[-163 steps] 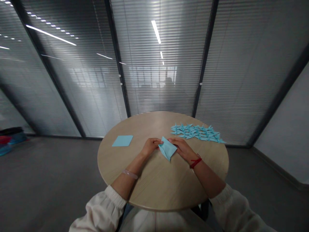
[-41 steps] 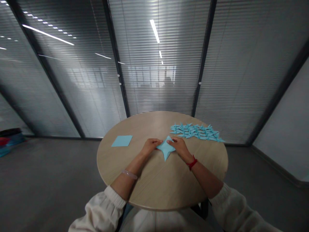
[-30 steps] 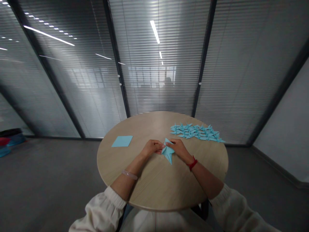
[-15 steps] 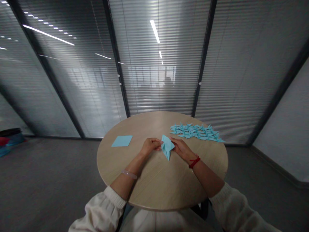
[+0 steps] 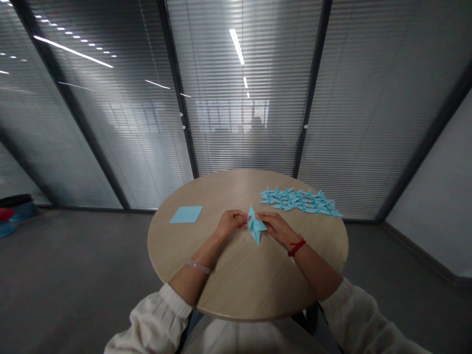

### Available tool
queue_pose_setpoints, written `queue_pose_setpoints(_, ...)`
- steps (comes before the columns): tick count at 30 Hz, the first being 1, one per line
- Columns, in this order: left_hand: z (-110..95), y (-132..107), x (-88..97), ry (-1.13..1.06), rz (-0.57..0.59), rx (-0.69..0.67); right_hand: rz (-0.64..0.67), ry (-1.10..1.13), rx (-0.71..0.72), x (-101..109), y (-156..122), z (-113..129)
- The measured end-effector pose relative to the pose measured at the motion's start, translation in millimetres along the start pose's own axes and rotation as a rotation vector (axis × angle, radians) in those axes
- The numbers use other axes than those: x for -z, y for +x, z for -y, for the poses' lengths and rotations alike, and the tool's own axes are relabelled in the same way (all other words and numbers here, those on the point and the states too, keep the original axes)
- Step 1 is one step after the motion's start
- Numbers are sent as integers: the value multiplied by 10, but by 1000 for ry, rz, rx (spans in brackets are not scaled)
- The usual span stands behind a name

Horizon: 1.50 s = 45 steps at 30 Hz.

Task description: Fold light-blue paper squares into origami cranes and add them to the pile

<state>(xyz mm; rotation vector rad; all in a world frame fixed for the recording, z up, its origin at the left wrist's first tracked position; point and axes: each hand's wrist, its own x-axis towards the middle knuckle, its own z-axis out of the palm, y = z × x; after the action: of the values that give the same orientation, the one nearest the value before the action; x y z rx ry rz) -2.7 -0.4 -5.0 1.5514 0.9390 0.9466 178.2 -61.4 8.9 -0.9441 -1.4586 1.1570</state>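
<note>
A light blue folded paper piece [image 5: 255,227], narrow and pointed at both ends, lies near the middle of the round wooden table [image 5: 236,285]. My left hand [image 5: 230,222] pinches its left edge with closed fingers. My right hand [image 5: 277,229] presses and grips its right side, a red string around that wrist. Both hands rest low on the tabletop.
A flat square of light blue paper [image 5: 186,214] lies at the table's left. Several folded blue paper cranes [image 5: 297,201] are spread in rows at the back right. Glass walls with blinds stand behind the table; grey floor surrounds it.
The paper went from a wide four-pointed shape to a narrow pointed one as both hands folded its sides inward. My hands stayed at the same spot.
</note>
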Motion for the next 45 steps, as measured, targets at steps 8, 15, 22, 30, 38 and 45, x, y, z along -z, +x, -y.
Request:
queue_pose_setpoints(8, 24, 5, -27, 55, 31, -112, -38, 130, -111, -40, 100, -159)
queue_pose_setpoints(15, -24, -10, -35, 47, 2, -157, -31, 190, -141, -26, 121, -220)
queue_pose_setpoints(22, -21, -16, -44, 145, -10, -227, 2, 178, -191, -53, 144, -283)
queue_pose_setpoints(30, -27, -27, -42, 211, -140, -272, -16, 185, -138, -69, 163, -305)
queue_pose_setpoints(38, 23, 29, 59, 290, -440, -320, 17, 217, -44, -73, 181, -324)
queue_pose_setpoints(45, 35, 23, 31, 263, -374, -327, -109, 141, -3, -53, 238, -405)
